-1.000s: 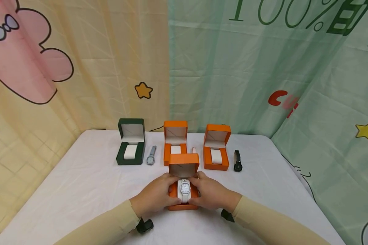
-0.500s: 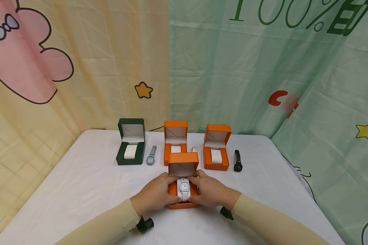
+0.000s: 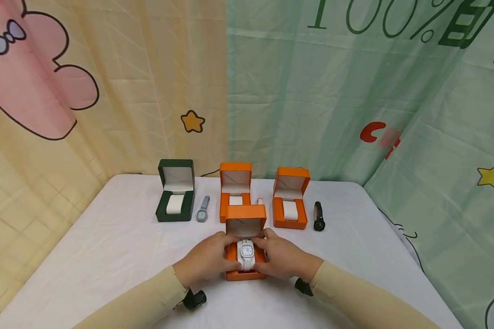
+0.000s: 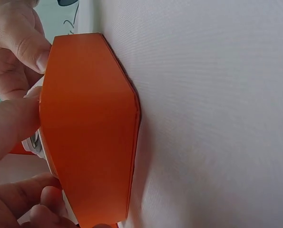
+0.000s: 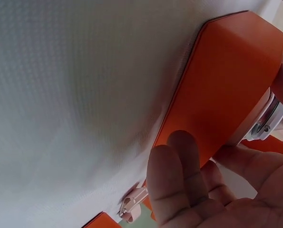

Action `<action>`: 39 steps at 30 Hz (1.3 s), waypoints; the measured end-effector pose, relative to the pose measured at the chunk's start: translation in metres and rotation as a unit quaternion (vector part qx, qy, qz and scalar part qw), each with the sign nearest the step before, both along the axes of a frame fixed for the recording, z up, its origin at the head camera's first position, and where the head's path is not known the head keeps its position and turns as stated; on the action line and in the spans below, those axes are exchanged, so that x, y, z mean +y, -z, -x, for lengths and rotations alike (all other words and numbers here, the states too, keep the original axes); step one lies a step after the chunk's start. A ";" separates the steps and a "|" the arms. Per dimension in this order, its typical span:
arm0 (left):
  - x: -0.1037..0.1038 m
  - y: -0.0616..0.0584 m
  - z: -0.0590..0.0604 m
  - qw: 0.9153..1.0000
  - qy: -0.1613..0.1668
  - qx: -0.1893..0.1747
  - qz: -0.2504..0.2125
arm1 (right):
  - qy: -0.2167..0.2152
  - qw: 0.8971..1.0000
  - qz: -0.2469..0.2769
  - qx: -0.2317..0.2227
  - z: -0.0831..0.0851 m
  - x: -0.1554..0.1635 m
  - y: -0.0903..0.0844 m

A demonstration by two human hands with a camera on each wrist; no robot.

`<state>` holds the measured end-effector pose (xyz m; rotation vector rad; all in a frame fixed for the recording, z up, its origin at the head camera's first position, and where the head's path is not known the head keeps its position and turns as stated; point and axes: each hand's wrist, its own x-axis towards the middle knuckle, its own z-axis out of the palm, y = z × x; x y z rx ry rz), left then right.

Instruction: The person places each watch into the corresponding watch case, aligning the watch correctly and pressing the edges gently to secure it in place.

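Note:
An orange watch box (image 3: 245, 276) stands in front of me with its lid (image 3: 245, 211) up. Inside, a white wristwatch (image 3: 247, 251) is wrapped round a white cushion. My left hand (image 3: 207, 258) and right hand (image 3: 283, 257) flank it, each with thumb at the cushion's front end and forefinger at its back end, holding watch and cushion between them. In the right wrist view, two fingers (image 5: 166, 171) lie against the box's outer wall, and the watch case (image 5: 270, 121) shows above the rim. My left thumb (image 4: 17, 118) reaches over the box edge in the left wrist view.
Behind stand an open green watch box (image 3: 175, 203) and orange boxes (image 3: 235, 172) (image 3: 290, 214), each with a white cushion. A grey-blue watch (image 3: 203, 209), a mostly hidden pink watch (image 3: 260, 201) and a black watch (image 3: 319, 216) lie on the white table (image 3: 119, 237).
The front box, with the watch and both hands, has shifted slightly away from me since a second ago. Over the last half second almost nothing has moved.

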<state>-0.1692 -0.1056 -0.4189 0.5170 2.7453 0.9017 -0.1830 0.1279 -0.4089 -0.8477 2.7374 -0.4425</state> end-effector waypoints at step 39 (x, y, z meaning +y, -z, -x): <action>0.006 -0.004 0.004 1.000 0.000 -0.020 0.005 | 0.000 0.996 -0.078 0.033 -0.002 -0.005 0.003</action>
